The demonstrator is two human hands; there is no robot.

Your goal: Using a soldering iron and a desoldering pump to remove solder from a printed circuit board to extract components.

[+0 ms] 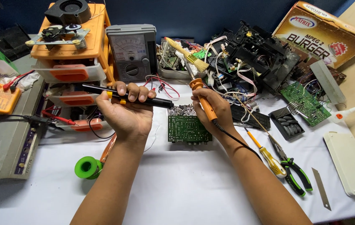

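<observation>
Across the white-covered workbench (177,187), set against a dark blue wall, I log items from largest to smallest. Cardboard box (323,33), printed, tilted at far right. Grey metal chassis (2,141), flat, at the left edge. Orange plastic drawer unit (75,46), stacked, with a black blower fan on top. Grey analogue meter (131,52), upright, rectangular. Heap of black plastic frames and ribbon cables (256,58), tangled. Green circuit board (188,127), rectangular, with a finned silver heatsink at its far edge, lying flat between my hands. Green-handled pliers (296,173), right of my forearm. Green solder spool (88,167), round. My left hand (125,112) is closed round a slim black desoldering pump (127,96), held level. My right hand (213,110) is closed round an orange soldering iron (204,102), tip pointing away, just above the board.
</observation>
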